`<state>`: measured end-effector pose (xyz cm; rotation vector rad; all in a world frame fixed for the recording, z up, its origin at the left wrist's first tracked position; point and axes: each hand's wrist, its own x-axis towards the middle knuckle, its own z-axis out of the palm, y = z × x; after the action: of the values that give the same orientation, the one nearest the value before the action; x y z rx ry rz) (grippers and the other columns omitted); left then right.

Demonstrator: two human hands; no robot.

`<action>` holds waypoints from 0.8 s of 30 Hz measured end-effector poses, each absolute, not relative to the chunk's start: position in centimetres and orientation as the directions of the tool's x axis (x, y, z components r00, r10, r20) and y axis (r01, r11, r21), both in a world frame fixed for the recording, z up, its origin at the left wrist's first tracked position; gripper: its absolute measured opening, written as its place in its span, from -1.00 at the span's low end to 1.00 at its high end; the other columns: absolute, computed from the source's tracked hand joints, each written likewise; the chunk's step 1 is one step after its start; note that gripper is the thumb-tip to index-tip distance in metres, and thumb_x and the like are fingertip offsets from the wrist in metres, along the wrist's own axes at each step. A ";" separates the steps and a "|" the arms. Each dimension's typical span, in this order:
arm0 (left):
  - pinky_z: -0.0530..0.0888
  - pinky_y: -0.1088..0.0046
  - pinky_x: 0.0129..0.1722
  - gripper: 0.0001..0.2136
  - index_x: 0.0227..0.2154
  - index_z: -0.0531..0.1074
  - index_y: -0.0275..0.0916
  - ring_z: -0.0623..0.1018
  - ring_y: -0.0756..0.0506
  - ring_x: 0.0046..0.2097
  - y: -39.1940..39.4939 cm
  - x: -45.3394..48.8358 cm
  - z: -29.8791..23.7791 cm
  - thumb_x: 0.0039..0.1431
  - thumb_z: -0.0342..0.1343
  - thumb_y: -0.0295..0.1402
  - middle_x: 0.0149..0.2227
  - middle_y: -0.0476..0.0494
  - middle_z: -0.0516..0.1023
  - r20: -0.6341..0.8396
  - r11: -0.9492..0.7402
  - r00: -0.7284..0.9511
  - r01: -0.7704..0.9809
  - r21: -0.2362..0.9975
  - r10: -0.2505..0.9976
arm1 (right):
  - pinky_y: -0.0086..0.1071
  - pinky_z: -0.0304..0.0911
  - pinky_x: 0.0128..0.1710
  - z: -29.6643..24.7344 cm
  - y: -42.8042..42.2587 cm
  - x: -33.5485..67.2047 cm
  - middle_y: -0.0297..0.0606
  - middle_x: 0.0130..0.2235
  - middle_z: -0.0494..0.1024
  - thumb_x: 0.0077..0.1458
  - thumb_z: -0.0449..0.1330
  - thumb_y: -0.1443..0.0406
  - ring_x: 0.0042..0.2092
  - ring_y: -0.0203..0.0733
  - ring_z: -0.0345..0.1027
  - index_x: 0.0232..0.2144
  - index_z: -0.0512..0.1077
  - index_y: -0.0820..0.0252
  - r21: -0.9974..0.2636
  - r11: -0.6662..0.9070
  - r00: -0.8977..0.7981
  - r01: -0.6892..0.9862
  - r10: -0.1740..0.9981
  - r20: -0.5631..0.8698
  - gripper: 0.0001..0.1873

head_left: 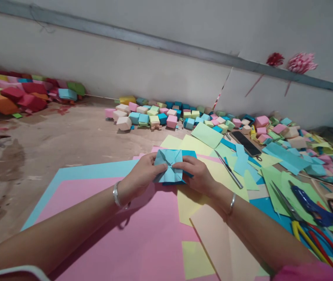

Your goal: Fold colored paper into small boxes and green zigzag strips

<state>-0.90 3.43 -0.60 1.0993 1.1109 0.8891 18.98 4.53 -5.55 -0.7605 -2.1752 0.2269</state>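
Note:
Between my two hands is a light blue folded paper (169, 156), square, with creases that meet at its middle. My left hand (143, 171) grips its left side, the thumb pressed on the front. On the right side my right hand (197, 173) pinches it, thumb and fingertip near the centre. A darker blue paper (190, 153) shows behind the square; whether it is part of the same piece I cannot tell. Below my hands lies a large pink sheet (119, 226) on top of a light blue sheet (75, 171).
Small folded paper boxes (154, 111) line the wall, with a heap of larger ones (28, 93) at left. To the right lie a cutter knife (229, 169), a phone (245, 143), scissors (289, 207), a blue-handled tool (315, 207) and loose paper pieces (286, 156).

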 end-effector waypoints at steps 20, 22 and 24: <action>0.51 0.41 -0.32 -0.78 -0.35 0.52 -0.26 0.59 -0.09 -0.34 2.8 -0.9 0.1 -0.12 0.27 -0.32 -0.37 -0.06 0.60 -0.195 0.218 0.298 -0.046 0.975 0.934 | -0.34 0.34 -0.32 -4.6 3.6 17.9 -0.24 -0.36 0.57 -0.04 0.35 0.25 -0.30 -0.19 0.42 -0.49 0.55 0.15 -0.941 0.328 -0.098 0.088 0.943 0.319 -0.90; 0.47 0.46 -0.40 -0.84 -0.40 0.51 -0.27 0.56 -0.07 -0.40 2.7 -0.8 0.3 -0.11 0.24 -0.37 -0.45 -0.04 0.58 -0.148 0.141 0.274 0.044 0.989 0.950 | -0.36 0.31 -0.37 -4.6 3.3 17.6 -0.28 -0.42 0.53 -0.04 0.34 0.23 -0.38 -0.23 0.38 -0.52 0.49 0.18 -0.965 0.250 -0.091 0.078 0.966 0.243 -0.85; 0.42 0.50 -0.47 -0.91 -0.47 0.48 -0.28 0.50 -0.04 -0.47 2.6 -0.8 0.5 -0.13 0.21 -0.42 -0.54 -0.01 0.53 -0.117 0.083 0.256 0.140 0.987 0.960 | -0.36 0.29 -0.38 -4.5 3.1 17.5 -0.31 -0.46 0.50 -0.01 0.31 0.24 -0.41 -0.27 0.33 -0.54 0.46 0.19 -0.963 0.249 -0.091 0.106 0.967 0.240 -0.83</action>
<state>-0.76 2.61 0.50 1.3404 1.1463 0.8749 17.47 3.09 -4.48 -1.0679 -1.4577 1.0206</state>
